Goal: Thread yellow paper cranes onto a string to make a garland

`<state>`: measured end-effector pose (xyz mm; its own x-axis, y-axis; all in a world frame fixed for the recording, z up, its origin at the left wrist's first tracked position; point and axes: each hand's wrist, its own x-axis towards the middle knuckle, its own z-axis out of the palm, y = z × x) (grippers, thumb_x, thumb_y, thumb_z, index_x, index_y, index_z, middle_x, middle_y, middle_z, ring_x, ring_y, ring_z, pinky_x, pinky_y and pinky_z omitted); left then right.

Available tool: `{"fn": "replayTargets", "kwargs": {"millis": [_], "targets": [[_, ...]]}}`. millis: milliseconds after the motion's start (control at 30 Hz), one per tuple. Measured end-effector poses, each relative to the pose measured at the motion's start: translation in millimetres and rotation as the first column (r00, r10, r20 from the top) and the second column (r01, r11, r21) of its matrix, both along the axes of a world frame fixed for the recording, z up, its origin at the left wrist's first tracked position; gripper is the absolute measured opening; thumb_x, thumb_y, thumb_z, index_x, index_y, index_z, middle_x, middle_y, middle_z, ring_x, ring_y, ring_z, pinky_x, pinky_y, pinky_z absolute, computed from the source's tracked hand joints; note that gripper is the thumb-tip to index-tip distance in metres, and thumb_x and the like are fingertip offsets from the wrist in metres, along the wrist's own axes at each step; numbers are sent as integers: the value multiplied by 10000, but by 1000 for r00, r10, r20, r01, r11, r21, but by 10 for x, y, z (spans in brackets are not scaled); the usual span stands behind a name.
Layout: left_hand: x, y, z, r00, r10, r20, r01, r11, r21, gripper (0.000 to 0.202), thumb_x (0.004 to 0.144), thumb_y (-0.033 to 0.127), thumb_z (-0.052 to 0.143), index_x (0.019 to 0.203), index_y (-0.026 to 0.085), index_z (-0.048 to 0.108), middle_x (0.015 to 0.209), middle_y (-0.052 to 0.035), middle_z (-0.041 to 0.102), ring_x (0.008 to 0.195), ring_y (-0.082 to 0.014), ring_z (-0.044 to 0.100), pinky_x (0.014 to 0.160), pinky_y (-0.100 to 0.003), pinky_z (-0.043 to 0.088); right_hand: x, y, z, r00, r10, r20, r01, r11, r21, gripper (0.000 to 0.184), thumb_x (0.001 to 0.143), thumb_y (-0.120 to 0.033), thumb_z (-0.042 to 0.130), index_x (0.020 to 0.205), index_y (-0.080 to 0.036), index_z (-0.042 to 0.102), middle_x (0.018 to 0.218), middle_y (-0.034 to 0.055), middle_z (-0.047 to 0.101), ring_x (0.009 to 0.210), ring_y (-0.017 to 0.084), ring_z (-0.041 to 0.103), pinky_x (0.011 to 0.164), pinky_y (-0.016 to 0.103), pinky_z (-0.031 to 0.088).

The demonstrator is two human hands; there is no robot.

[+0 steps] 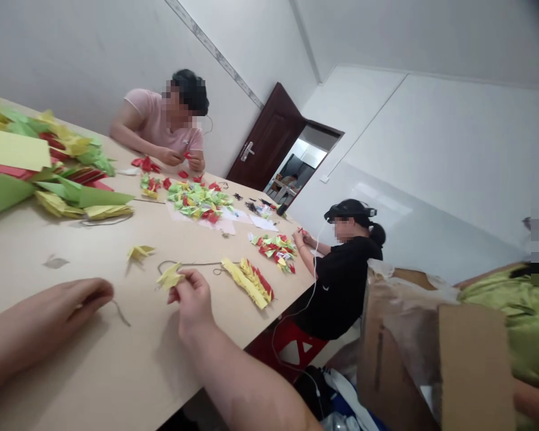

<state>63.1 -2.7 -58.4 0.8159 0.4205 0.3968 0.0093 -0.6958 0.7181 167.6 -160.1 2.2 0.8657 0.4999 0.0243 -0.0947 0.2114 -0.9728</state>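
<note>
My right hand (195, 302) pinches a yellow folded-paper crane (169, 276) between thumb and fingers, above the tabletop. A thin dark cord (193, 263) runs from beside this crane to a strung row of yellow and red folded paper (249, 281) lying on the table. At the left, my left hand (83, 305) is closed, fingertips pressed together on the cord, whose short end (122, 315) sticks out below them. Another yellow paper crane (140, 254) lies on the table just beyond and between my hands.
Stacked and folded coloured paper (58, 173) covers the table's far left. Piles of small folded pieces (197, 200) lie mid-table and to the right (276, 251). Two people (175, 120) (345, 269) work at the table. An open cardboard box (399, 347) stands right, near another person.
</note>
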Motion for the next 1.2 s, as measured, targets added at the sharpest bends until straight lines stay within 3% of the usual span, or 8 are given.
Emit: {"fn": "replayTargets", "kwargs": {"millis": [133, 233, 333, 433, 867, 1000, 1100, 1200], "targets": [[-153, -229, 365, 979, 98, -177, -114, 990, -80, 212, 755, 414, 462, 847, 242, 546, 776, 32, 639, 729, -183, 571, 683, -307, 415, -52, 121, 74, 993, 120, -18, -119, 993, 18, 37, 628, -146, 522, 608, -177, 517, 443, -81, 488, 389, 49, 408, 424, 181, 350], [-204, -351, 513, 977, 34, -209, -76, 978, -197, 210, 762, 378, 455, 846, 192, 506, 740, -3, 602, 684, -157, 571, 643, -280, 428, -51, 240, 56, 970, 227, -88, -223, 973, 53, 58, 629, -126, 535, 595, -174, 536, 435, -89, 486, 401, 37, 406, 441, 164, 344], [-157, -359, 469, 985, 69, -158, -115, 944, -308, 169, 784, 304, 448, 908, 191, 471, 775, 5, 567, 620, -111, 553, 597, -245, 421, 58, 347, -65, 933, 322, -162, -314, 946, 78, 53, 646, -142, 552, 612, -181, 542, 446, -89, 494, 413, 36, 412, 449, 164, 337], [-122, -347, 417, 991, 95, -98, -123, 930, -345, 137, 778, 252, 478, 899, 188, 470, 795, 6, 547, 751, -119, 552, 691, -255, 420, 141, 362, -146, 925, 374, -62, -372, 927, 41, 39, 661, -182, 555, 627, -187, 537, 446, -85, 478, 419, 45, 419, 460, 180, 345], [-125, -389, 463, 998, 0, -67, -32, 877, -479, 179, 793, 264, 501, 954, 193, 469, 766, 14, 540, 765, -114, 538, 683, -247, 408, 84, 237, -49, 916, 395, -70, -394, 919, 27, 32, 626, -177, 581, 605, -200, 576, 579, -52, 524, 526, 70, 441, 523, 220, 354], [-131, -404, 477, 999, -36, -8, 26, 852, -523, 181, 792, 274, 511, 948, 191, 476, 774, 8, 560, 752, -111, 556, 655, -228, 417, 57, 227, -45, 791, 602, -106, -596, 798, 89, 69, 614, -151, 601, 567, -197, 583, 809, -27, 583, 765, 104, 519, 678, 242, 395], [-138, -418, 501, 1000, -17, 4, 17, 844, -536, 167, 789, 268, 512, 931, 189, 473, 769, 14, 555, 678, -95, 554, 588, -204, 417, 38, 227, -45, 636, 730, -249, -738, 670, 81, 69, 621, -158, 614, 576, -193, 575, 734, -24, 589, 689, 107, 531, 655, 256, 405], [-144, -427, 522, 1000, -5, -17, -5, 844, -536, 171, 790, 240, 500, 950, 195, 461, 738, 28, 553, 639, -89, 557, 572, -202, 427, 29, 227, -43, 563, 757, -332, -787, 614, 64, 41, 624, -173, 622, 608, -185, 586, 636, -23, 594, 621, 106, 544, 637, 257, 416]]}}
